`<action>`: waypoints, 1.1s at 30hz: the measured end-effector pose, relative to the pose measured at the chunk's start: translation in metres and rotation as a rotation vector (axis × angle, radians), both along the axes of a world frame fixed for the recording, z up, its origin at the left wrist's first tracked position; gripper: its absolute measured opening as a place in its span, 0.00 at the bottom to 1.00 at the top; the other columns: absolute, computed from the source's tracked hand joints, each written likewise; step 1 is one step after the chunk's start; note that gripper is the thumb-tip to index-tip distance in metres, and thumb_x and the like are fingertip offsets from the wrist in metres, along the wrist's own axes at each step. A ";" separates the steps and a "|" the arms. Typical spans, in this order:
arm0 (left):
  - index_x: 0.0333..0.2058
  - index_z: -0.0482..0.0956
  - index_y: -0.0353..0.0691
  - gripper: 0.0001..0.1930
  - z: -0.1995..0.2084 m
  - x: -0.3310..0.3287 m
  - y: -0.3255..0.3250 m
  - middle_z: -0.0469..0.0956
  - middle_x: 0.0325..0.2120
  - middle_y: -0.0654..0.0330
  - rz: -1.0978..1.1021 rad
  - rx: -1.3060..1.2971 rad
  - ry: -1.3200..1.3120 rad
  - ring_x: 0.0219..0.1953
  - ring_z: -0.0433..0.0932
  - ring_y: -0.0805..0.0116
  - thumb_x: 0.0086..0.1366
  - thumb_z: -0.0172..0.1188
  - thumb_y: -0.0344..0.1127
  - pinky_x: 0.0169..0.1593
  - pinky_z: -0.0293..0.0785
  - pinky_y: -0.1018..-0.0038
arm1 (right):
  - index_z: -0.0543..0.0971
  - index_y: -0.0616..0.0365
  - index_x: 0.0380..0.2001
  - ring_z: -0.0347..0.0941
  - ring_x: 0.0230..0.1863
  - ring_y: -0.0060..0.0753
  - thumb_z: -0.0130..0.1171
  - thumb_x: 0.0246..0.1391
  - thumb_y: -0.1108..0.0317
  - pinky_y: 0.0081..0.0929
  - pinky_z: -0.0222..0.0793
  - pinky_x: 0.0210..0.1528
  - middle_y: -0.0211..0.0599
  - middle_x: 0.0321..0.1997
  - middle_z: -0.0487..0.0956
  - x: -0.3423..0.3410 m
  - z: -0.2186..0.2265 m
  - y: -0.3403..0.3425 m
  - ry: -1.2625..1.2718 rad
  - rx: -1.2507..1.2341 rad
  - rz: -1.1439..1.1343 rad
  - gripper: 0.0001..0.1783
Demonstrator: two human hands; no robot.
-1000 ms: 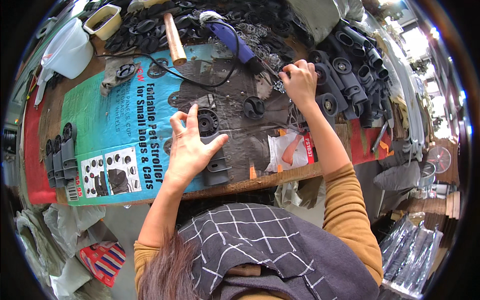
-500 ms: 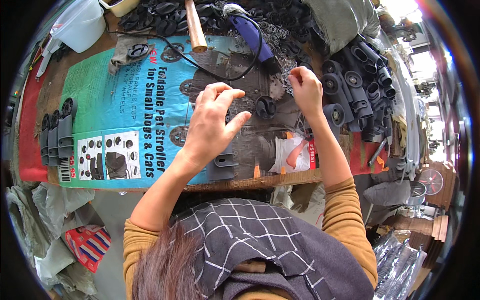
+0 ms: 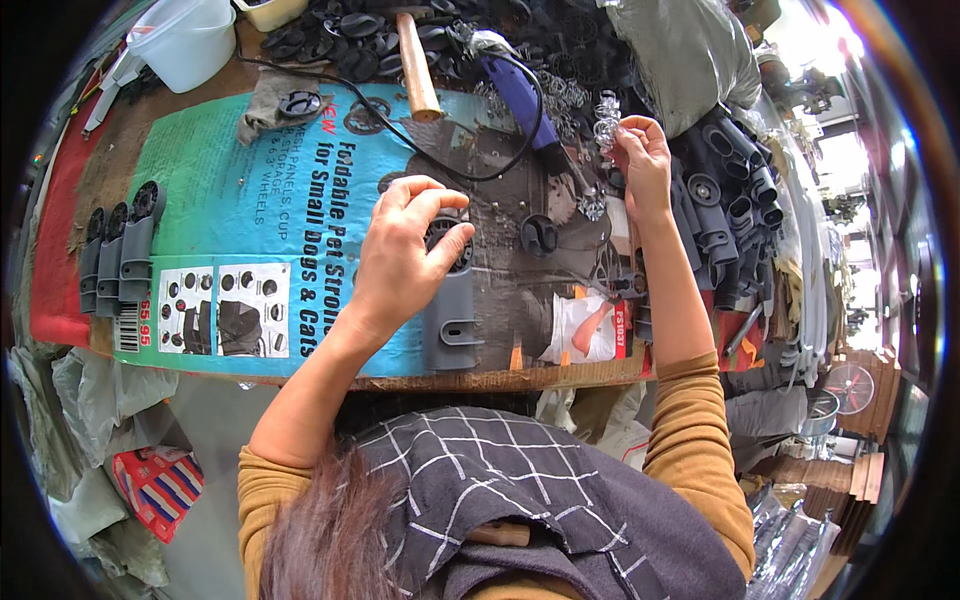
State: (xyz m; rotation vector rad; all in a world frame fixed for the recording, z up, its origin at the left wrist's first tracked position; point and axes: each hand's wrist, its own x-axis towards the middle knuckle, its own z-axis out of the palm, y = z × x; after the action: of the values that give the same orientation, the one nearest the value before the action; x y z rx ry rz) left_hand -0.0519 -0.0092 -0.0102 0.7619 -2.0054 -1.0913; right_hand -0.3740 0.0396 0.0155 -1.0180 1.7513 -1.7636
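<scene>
My right hand (image 3: 645,160) is raised at the right of the bench, its thumb and fingers pinched on a small cluster of shiny metal clips (image 3: 606,122); their exact kind is too small to tell. My left hand (image 3: 410,245) hovers over a grey plastic wheel bracket (image 3: 452,325) with a round black face, which it partly covers. Its fingers are curved, with thumb and forefinger apart. Between the hands lies a round black plastic cap (image 3: 538,235). A blue corded power tool (image 3: 520,105) points toward me, more metal clips (image 3: 592,205) near its tip.
Several grey brackets (image 3: 138,245) stand at the left, and a pile of grey parts (image 3: 715,200) lies at the right. A wooden handle (image 3: 416,70), black cord (image 3: 450,174), black caps (image 3: 350,45) and white tub (image 3: 185,45) occupy the back. Printed cardboard (image 3: 230,170) covers the bench.
My right hand has risen to the right, and a cluster of metal clips now shows in its fingers. My left hand has shifted slightly left and down, showing more of the grey bracket. The view has shifted.
</scene>
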 end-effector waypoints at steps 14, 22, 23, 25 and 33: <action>0.48 0.80 0.37 0.16 -0.013 0.016 -0.072 0.83 0.37 0.59 0.076 0.233 0.442 0.39 0.80 0.74 0.64 0.65 0.36 0.43 0.76 0.77 | 0.70 0.53 0.55 0.71 0.42 0.19 0.57 0.62 0.64 0.24 0.75 0.44 0.30 0.43 0.74 0.169 0.019 -0.064 0.021 0.178 0.721 0.19; 0.38 0.80 0.34 0.16 -0.040 0.025 -0.075 0.78 0.23 0.63 0.262 0.256 0.247 0.26 0.72 0.78 0.66 0.62 0.44 0.30 0.70 0.77 | 0.72 0.60 0.52 0.74 0.45 0.42 0.67 0.45 0.74 0.31 0.73 0.45 0.44 0.44 0.76 0.187 0.009 -0.083 0.965 0.035 0.612 0.28; 0.37 0.80 0.34 0.16 -0.043 0.026 -0.078 0.78 0.23 0.63 0.289 0.255 0.222 0.25 0.72 0.78 0.67 0.61 0.44 0.29 0.70 0.77 | 0.72 0.60 0.51 0.73 0.45 0.46 0.67 0.42 0.75 0.32 0.73 0.44 0.44 0.44 0.75 0.190 0.005 -0.087 1.082 -0.076 0.620 0.29; 0.36 0.78 0.33 0.21 -0.050 0.029 -0.082 0.74 0.20 0.67 0.274 0.309 0.326 0.22 0.68 0.79 0.70 0.56 0.50 0.26 0.66 0.77 | 0.72 0.61 0.50 0.71 0.48 0.52 0.65 0.43 0.76 0.37 0.71 0.50 0.44 0.44 0.74 0.192 0.000 -0.095 1.192 -0.157 0.652 0.27; 0.35 0.75 0.35 0.20 -0.050 0.045 -0.092 0.73 0.22 0.62 0.403 0.150 0.416 0.23 0.71 0.72 0.72 0.51 0.50 0.28 0.68 0.73 | 0.67 0.58 0.58 0.75 0.45 0.33 0.59 0.59 0.44 0.30 0.71 0.48 0.43 0.49 0.76 0.211 -0.016 -0.113 -0.065 0.391 0.605 0.35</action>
State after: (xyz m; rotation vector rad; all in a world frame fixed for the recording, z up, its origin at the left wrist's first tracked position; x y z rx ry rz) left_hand -0.0067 -0.1011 -0.0606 0.8854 -1.3629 -1.0615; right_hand -0.1629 -0.0736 -0.0007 -1.1403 1.4564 -1.0232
